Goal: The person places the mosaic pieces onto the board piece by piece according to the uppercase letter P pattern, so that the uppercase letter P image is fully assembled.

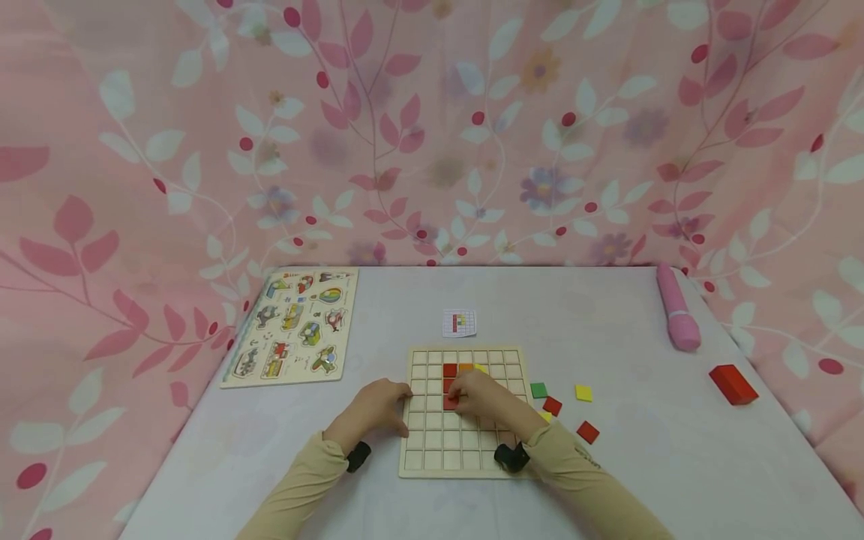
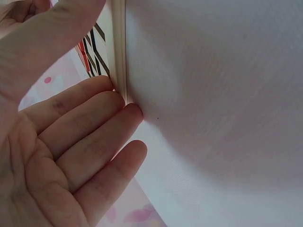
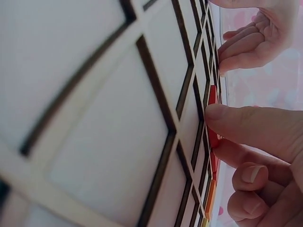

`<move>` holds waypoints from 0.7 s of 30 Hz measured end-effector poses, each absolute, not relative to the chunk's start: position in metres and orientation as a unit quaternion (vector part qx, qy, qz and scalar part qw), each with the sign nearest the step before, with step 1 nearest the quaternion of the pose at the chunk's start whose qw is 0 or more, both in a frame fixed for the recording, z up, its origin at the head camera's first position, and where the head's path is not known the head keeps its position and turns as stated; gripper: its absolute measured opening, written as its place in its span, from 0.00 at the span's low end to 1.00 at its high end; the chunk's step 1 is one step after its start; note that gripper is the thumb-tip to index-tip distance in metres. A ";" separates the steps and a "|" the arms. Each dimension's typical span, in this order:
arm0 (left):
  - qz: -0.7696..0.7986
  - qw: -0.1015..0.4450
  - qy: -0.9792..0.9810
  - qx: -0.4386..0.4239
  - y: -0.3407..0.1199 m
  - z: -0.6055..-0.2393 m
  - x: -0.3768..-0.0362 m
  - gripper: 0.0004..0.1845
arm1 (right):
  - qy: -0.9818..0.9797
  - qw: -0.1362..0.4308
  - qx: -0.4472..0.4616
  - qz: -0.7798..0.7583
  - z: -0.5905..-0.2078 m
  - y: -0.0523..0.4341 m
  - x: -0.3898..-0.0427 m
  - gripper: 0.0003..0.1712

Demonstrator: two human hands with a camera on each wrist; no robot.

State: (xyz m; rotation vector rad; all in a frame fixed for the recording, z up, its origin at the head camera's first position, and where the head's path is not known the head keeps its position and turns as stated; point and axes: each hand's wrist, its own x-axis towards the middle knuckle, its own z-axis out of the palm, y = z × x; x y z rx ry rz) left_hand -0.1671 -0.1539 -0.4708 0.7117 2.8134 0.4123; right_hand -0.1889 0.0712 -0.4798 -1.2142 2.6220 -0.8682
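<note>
A wooden grid board (image 1: 432,460) lies in front of me. Red square tiles (image 1: 450,370) run down one column of it, with an orange tile (image 1: 466,368) and a yellow tile (image 1: 481,368) beside the top one. My right hand (image 1: 482,395) is over the board, thumb and index finger on a red tile (image 3: 212,94) low in that column. The other right fingers are curled in. At the board's left edge my left hand (image 1: 375,406) rests, its fingertips (image 2: 134,111) against the rim and the fingers nearly straight. The right hand covers some cells.
Loose green (image 1: 538,390), red (image 1: 588,432) and yellow tiles (image 1: 583,393) lie right of the board. A small pattern card (image 1: 459,323) is behind it. A picture puzzle (image 1: 297,326) lies at left; a pink cylindrical object (image 1: 678,311) and a red block (image 1: 733,385) are at right.
</note>
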 end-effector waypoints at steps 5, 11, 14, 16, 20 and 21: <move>0.137 0.099 0.955 0.244 -0.154 -0.469 -0.168 0.31 | 0.872 0.064 -0.393 -0.283 -0.479 0.070 -0.189 0.03; 0.139 0.098 0.955 0.244 -0.154 -0.468 -0.167 0.30 | 0.874 0.067 -0.390 -0.284 -0.480 0.070 -0.189 0.02; 0.138 0.101 0.955 0.242 -0.154 -0.470 -0.168 0.31 | 0.877 0.075 -0.379 -0.286 -0.479 0.072 -0.189 0.02; 0.137 0.102 0.955 0.243 -0.154 -0.470 -0.168 0.31 | 0.880 0.067 -0.374 -0.286 -0.477 0.076 -0.188 0.03; 0.138 0.101 0.954 0.245 -0.154 -0.472 -0.166 0.31 | 0.880 0.039 -0.375 -0.288 -0.471 0.087 -0.186 0.06; 0.138 0.101 0.954 0.245 -0.153 -0.472 -0.166 0.31 | 0.881 0.036 -0.373 -0.290 -0.469 0.090 -0.185 0.07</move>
